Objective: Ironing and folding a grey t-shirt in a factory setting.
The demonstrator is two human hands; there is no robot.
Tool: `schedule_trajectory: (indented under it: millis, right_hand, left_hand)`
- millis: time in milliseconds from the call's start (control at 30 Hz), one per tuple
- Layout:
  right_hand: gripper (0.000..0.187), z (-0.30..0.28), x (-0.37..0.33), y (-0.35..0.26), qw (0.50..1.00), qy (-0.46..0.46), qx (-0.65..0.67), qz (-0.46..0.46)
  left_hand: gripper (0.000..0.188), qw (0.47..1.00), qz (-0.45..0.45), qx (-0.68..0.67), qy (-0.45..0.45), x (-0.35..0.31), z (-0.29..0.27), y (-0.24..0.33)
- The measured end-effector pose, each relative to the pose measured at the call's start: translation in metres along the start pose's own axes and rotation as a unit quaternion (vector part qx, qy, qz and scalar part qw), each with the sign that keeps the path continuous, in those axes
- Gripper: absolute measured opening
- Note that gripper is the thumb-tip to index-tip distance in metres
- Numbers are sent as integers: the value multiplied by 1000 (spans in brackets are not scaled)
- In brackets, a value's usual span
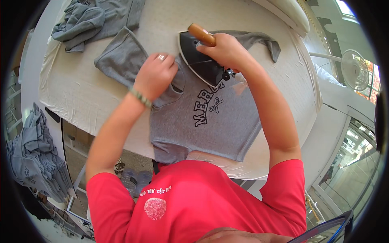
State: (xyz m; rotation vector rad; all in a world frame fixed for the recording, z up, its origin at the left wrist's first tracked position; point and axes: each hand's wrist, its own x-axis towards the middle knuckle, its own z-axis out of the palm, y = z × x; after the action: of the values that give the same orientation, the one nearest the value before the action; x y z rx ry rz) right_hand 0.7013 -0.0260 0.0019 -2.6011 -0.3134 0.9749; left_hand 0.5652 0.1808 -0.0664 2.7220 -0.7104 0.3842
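Observation:
A grey hooded sweatshirt (178,121) with dark printed letters and a small bow motif lies spread on a padded white table. My right hand (226,50) is wrapped round the wooden handle of a black iron (198,60), which is over the upper part of the garment beside the print. At the sweatshirt's neck, my left hand (157,75) is closed with curled fingers on the grey cloth, near what looks like the hood (121,56). One sleeve (261,40) stretches away beyond the iron to the far right.
More grey garments (93,24) are heaped at the table's (65,87) far left. A thick stack of grey garments (36,158) hangs at the left. A padded white arm (287,14) juts in at the far right, and a fan (354,69) stands beyond the table.

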Motion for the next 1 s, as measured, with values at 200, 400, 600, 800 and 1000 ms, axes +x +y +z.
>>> schedule_trajectory:
  millis: [200,400,600,800,1000]
  right_hand:
    - [53,28,-2,-6,988,23,-104,-113]
    - [53,20,-41,9,995,62,-68,32]
    - [55,61,-133,64,993,86,46,59]
    - [57,112,-178,57,995,95,5,26]
    - [62,132,-189,34,994,40,-70,-74]
  left_hand:
    - [14,956,-259,-84,107,-119,-21,84]
    - [17,862,-465,-189,74,-139,-16,93]
    - [23,881,-428,-196,-44,-128,-7,67]
    - [23,885,-431,-165,-70,-125,-3,59]
    - [29,881,-443,-157,-53,-131,7,52]
